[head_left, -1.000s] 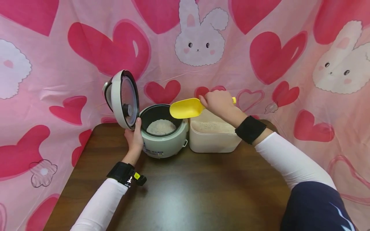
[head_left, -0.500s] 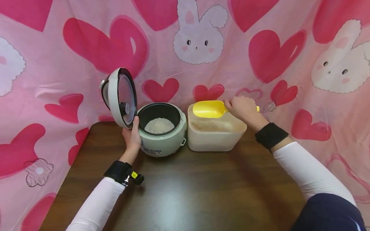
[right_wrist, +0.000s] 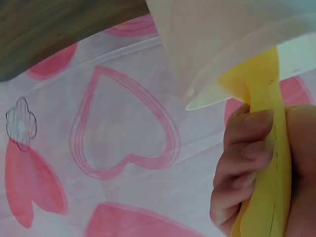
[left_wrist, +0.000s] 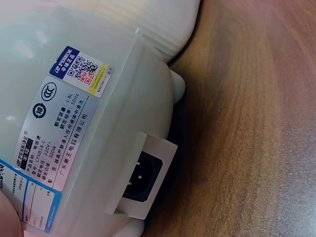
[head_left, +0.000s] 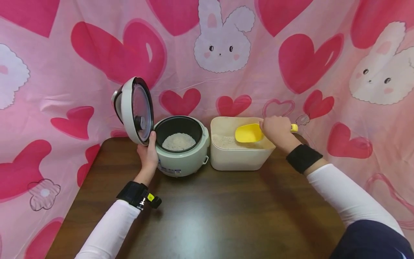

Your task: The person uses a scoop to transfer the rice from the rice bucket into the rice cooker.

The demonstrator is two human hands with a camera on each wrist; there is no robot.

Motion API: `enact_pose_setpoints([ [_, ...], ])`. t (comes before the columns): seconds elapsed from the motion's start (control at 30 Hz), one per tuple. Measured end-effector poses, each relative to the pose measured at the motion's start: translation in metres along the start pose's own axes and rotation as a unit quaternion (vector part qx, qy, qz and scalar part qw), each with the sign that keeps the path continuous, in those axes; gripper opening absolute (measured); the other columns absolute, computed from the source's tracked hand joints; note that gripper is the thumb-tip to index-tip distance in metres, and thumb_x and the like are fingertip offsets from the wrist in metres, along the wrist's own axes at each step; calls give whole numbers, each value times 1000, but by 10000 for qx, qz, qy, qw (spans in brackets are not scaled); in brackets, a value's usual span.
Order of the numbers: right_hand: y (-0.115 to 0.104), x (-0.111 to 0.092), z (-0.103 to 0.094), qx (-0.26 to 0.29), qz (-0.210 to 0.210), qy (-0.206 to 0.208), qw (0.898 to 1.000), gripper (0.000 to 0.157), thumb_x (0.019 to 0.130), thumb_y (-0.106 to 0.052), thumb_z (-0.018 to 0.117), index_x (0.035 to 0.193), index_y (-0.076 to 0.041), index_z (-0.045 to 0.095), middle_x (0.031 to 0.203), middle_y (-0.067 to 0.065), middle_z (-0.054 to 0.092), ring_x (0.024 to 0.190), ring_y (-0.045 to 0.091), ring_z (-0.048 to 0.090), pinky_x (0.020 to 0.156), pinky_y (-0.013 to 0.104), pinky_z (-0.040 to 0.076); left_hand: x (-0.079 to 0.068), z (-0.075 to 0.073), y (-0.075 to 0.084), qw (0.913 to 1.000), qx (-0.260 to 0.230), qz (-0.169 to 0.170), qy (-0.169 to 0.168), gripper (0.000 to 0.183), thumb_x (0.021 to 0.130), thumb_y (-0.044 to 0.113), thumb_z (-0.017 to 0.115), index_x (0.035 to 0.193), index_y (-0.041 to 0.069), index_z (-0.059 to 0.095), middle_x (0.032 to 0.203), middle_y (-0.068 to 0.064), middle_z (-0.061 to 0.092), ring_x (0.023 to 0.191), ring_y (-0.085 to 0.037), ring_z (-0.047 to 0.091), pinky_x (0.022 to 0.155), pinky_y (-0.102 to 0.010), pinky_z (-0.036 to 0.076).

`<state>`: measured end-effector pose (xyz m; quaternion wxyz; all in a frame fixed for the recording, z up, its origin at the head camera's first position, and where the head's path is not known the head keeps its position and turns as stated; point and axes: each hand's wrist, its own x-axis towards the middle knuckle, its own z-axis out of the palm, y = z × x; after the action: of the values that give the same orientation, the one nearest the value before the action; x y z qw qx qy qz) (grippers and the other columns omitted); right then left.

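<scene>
My right hand (head_left: 276,131) grips the yellow scoop (head_left: 248,133) by its handle, fingers curled round it in the right wrist view. The scoop's bowl is inside the cream bin (head_left: 237,160), low over the grain (head_left: 226,141). My left hand (head_left: 148,156) rests against the side of the pale green rice cooker (head_left: 184,163), near the hinge, its thumb straight and pointing up. Its other fingers are partly hidden behind the raised lid (head_left: 129,111). White rice (head_left: 178,141) lies in the cooker's dark inner pot (head_left: 176,124).
Cooker and bin stand side by side near the back edge of the brown wooden table (head_left: 200,212). A pink curtain (head_left: 181,61) with hearts and rabbits hangs close behind. The left wrist view shows the cooker's power socket (left_wrist: 143,177) and labels.
My right hand has carried the scoop from over the cooker's pot rightward, then lowered it into the bin. The left hand stays at the cooker.
</scene>
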<state>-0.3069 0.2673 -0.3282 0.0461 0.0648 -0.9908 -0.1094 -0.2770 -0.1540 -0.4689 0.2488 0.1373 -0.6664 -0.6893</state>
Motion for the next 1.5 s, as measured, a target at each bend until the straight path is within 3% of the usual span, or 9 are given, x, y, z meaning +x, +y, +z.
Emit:
enact_pose_setpoints([
  [0.17, -5, -1, 2, -571, -73, -161, 9982, 43, 107, -30, 55, 81, 3, 64, 62, 13, 55, 59, 34, 57, 59, 45, 57, 0, 0, 0, 10000, -26, 5, -8, 62, 101, 47, 61, 142, 1, 58, 139, -15, 64, 123, -23, 54, 117, -41, 36],
  [0.37, -11, -2, 5, -872, -310, -356, 9951, 23, 94, -20, 75, 96, 2, 69, 67, 12, 57, 63, 32, 58, 66, 44, 59, 1, 0, 0, 10000, -10, -12, 52, 61, 101, 47, 62, 141, 1, 59, 138, -15, 65, 122, -24, 55, 117, -40, 36],
  [0.7, -15, -2, 14, -989, -336, -383, 9938, 28, 90, -22, 81, 97, 1, 68, 69, 13, 59, 62, 31, 59, 64, 42, 59, 1, 1, 2, 10000, 81, -21, 47, 62, 100, 48, 62, 139, -1, 60, 138, -18, 64, 124, -27, 55, 117, -42, 35],
  [1.07, -19, 4, 20, -802, -466, -639, 9936, 28, 89, -21, 83, 105, -2, 71, 77, 13, 61, 67, 32, 60, 68, 44, 60, 0, 0, 1, 10000, 16, -94, 11, 62, 101, 47, 61, 142, 1, 57, 142, -16, 63, 126, -26, 54, 118, -41, 34],
  [1.5, -22, 12, 29, -315, -711, -808, 9937, 23, 91, -23, 78, 101, -3, 69, 73, 10, 59, 70, 31, 58, 69, 49, 62, -1, 1, 3, 10000, -9, -75, -20, 62, 102, 45, 61, 144, 1, 56, 145, -16, 61, 130, -27, 52, 119, -40, 34],
])
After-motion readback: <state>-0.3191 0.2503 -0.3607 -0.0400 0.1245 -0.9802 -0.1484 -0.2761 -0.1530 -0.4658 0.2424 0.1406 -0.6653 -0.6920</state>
